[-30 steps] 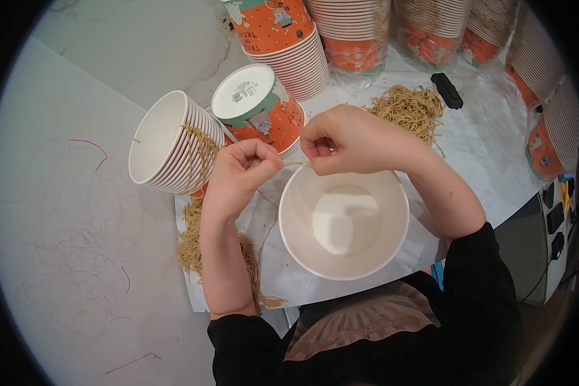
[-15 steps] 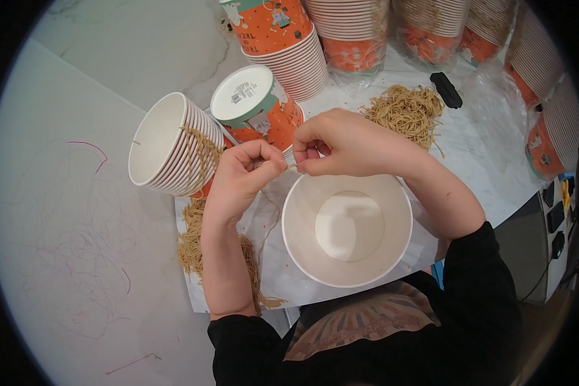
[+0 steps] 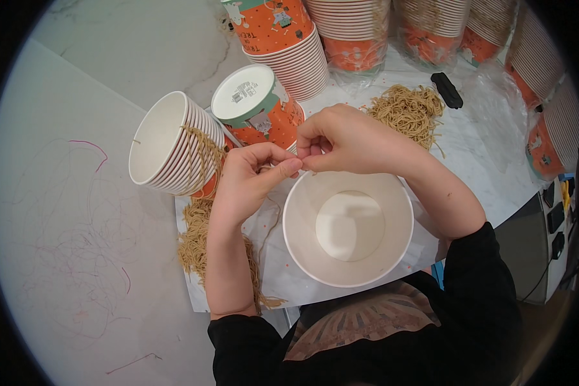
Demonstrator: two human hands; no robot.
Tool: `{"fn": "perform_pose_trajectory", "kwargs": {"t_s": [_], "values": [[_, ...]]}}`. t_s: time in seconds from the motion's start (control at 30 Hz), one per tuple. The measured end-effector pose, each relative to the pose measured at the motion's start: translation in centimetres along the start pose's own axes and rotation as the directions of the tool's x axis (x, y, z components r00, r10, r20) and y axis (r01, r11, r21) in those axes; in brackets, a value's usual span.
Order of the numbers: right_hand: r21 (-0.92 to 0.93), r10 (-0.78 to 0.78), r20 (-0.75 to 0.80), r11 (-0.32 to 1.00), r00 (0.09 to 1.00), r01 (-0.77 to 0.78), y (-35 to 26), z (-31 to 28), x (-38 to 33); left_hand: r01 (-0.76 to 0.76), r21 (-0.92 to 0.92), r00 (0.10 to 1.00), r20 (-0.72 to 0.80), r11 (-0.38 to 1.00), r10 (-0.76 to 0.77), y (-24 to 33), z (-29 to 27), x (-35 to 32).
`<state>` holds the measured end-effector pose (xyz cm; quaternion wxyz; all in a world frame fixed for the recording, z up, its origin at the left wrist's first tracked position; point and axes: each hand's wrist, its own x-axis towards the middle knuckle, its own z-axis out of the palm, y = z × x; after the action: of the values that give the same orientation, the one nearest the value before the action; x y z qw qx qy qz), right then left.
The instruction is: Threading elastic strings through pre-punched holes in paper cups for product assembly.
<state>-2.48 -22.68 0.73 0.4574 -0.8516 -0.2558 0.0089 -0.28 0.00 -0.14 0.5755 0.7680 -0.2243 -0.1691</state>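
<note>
Cord [image 3: 279, 211] pinched near mid-frame

I see it trailing from the left hand [image 3: 246, 183], whose thumb and forefinger clasp it. The right hand [image 3: 350, 143] meets them; I can't tell whether its fingers clamp the cord. Below, at centre, stands an open tub [image 3: 395, 219]. One heap [image 3: 408, 112] lies upper right; tub stacks [image 3: 294, 67] line the top.

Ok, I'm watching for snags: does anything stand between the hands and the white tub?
Nothing visible does: the left hand and right hand meet by the tub, near its upper-left rim.
</note>
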Motion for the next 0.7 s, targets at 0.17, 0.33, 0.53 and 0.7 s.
{"fn": "perform_pose_trajectory", "kwargs": {"t_s": [0.17, 0.33, 0.53, 0.7], "values": [[-0.034, -0.062, 0.042, 0.997, 0.997, 0.063, -0.1, -0.1, -0.1, 0.043, 0.054, 0.999, 0.021, 0.998, -0.045, 0.0, -0.5, -0.2], [-0.012, -0.079, 0.08, 0.997, 0.994, 0.08, 0.0, -0.3, -0.2, 0.068, 0.025, 0.996, 0.048, 0.997, -0.069, 0.2, -0.7, -0.3], [-0.031, -0.055, 0.098, 0.998, 0.994, 0.058, -0.1, -0.5, -0.3, 0.073, 0.041, 0.994, 0.082, 0.996, -0.077, 0.4, -0.6, -0.3], [0.004, -0.007, 0.114, 1.0, 0.993, 0.006, 0.2, -1.6, -0.2, 0.035, 0.032, 0.998, 0.045, 0.999, -0.037, 0.8, -1.2, -0.6]]}}
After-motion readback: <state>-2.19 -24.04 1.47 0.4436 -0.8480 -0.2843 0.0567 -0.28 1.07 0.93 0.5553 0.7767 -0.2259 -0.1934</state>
